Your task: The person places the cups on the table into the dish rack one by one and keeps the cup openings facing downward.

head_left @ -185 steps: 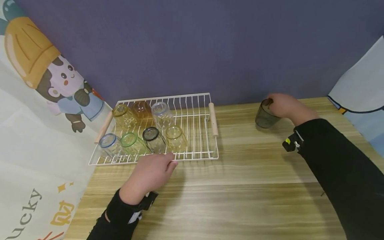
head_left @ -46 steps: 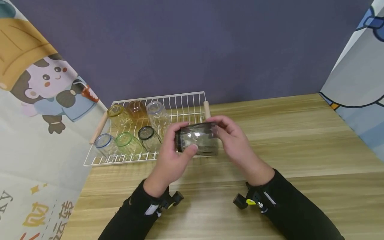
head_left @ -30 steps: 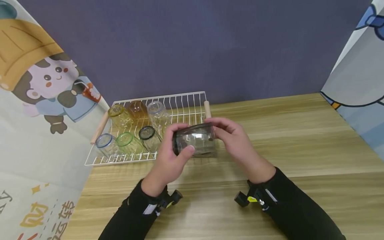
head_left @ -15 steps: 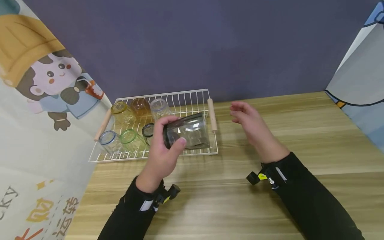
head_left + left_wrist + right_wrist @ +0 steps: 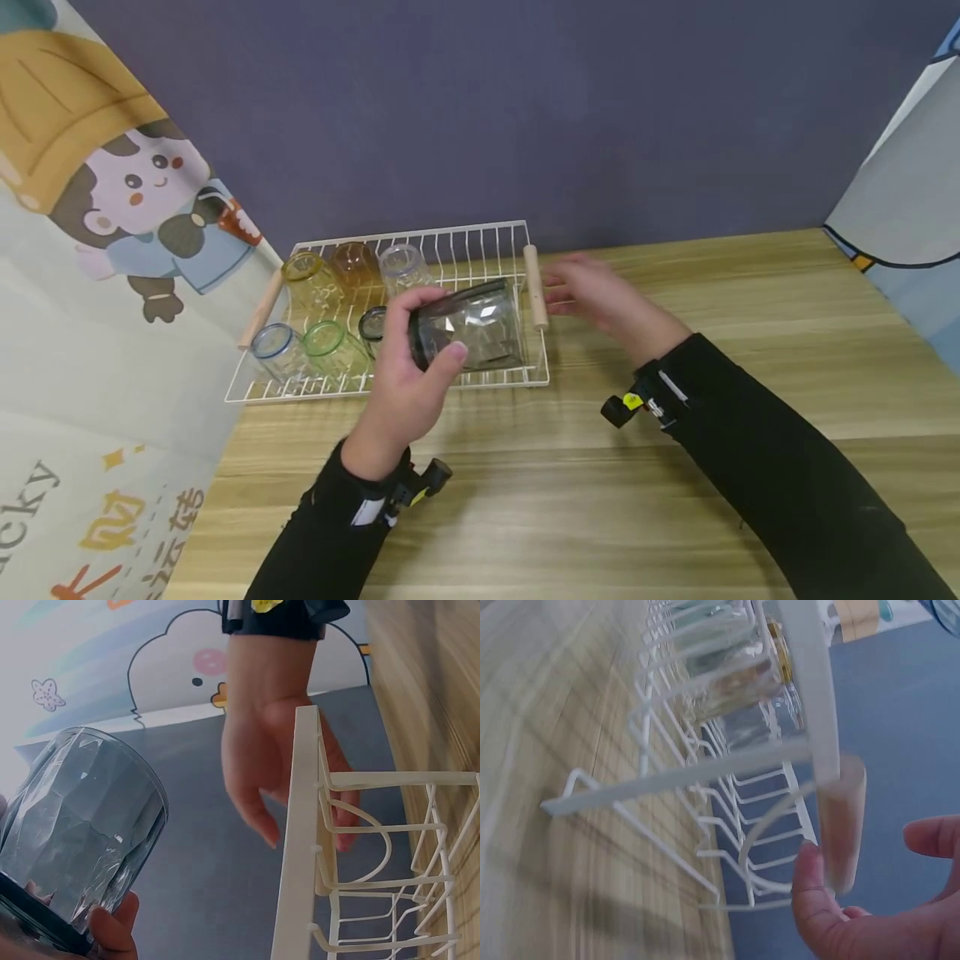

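My left hand (image 5: 405,375) grips a grey faceted drinking glass (image 5: 476,329) round its base end. The glass lies nearly on its side above the rack, its mouth end to the right. In the left wrist view the glass (image 5: 90,817) looks see-through, with fingers at its dark thick base. At the right end of the white wire rack (image 5: 498,385), my right hand (image 5: 600,300) is beside the wooden handle (image 5: 536,287). The right wrist view shows its fingertips close by the handle (image 5: 844,825), thumb spread away.
Several upside-down glasses stand in the rack, among them a blue-rimmed (image 5: 277,350), a green (image 5: 333,350), a yellow (image 5: 311,283) and an amber one (image 5: 354,265). Behind stands a dark blue partition (image 5: 525,108). The wooden table (image 5: 675,467) stretches rightward and forward.
Earlier my right hand brought the grey glass from the right to my left hand, and both held it. The right hand then let go, drew away right, and moved back left to the rack handle.
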Demonstrator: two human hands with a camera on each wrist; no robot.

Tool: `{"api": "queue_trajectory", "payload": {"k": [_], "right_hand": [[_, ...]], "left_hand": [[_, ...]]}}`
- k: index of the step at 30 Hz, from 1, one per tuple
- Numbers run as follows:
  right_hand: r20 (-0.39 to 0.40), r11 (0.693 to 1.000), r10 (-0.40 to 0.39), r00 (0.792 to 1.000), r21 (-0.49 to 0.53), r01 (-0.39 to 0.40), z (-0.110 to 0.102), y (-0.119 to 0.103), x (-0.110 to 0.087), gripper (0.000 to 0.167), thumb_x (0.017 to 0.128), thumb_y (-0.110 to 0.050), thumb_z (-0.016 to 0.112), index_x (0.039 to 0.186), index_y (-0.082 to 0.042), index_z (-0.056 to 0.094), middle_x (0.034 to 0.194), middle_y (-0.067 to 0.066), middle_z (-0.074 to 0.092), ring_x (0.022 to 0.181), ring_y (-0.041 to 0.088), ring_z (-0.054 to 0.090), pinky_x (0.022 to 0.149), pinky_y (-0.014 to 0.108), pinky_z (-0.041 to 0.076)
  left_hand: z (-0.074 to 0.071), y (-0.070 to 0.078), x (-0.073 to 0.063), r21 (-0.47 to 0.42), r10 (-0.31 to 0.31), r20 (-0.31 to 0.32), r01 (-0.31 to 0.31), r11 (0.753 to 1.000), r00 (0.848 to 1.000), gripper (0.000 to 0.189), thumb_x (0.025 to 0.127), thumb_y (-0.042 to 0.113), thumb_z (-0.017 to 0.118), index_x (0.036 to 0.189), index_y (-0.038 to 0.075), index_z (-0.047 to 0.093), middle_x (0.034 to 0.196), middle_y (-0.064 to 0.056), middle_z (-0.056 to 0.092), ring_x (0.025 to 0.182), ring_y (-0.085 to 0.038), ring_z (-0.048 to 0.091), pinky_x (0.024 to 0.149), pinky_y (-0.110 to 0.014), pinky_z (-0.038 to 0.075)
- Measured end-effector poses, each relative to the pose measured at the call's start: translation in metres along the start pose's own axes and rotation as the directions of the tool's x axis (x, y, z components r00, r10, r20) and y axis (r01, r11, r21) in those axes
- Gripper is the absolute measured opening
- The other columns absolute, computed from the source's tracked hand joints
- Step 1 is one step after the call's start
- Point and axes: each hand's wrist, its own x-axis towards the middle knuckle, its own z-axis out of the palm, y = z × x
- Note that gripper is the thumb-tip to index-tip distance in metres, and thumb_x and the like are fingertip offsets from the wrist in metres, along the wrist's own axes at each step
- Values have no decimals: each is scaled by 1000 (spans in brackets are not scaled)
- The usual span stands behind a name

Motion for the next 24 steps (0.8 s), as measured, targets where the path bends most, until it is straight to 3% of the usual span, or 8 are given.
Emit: {"api": "queue_trajectory", "payload": {"k": [7,12,20,24], "right_hand": [[0,997,23,1000,-80,-23,18,-5,4,56,107,-21,51,152,4,29,118,15,48,91,23,56,76,33,57],[29,999,32,999,-22,-31,31,1,14,47,108,-18,47,145,8,35,97,13,55,66,18,58,60,29,56],[-42,1000,23,999,14,-22,47,9,18,39,111,-17,40,144,2,31,91,13,52,55,15,53,48,24,49],[-86,1000,-28,996,7,29,54,15,19,37,111,-15,40,142,4,31,85,11,51,51,12,50,44,22,44]], "left_hand": [[1,2,1,-4,36,10,-36,999,999,74,100,49,65,137,-7,35,126,-21,49,92,-30,59,67,-36,59],[-2,5,1,7,20,-2,-20,1000,1000,72,100,46,66,138,-7,35,129,-21,49,98,-32,61,73,-40,61],[-30,15,3,8,30,-146,-29,1000,989,60,98,33,68,139,1,38,134,-20,47,111,-36,59,82,-36,60],[-47,13,-2,29,-13,-194,19,999,981,52,97,19,65,140,4,40,135,-18,46,112,-35,57,84,-32,58]]}}
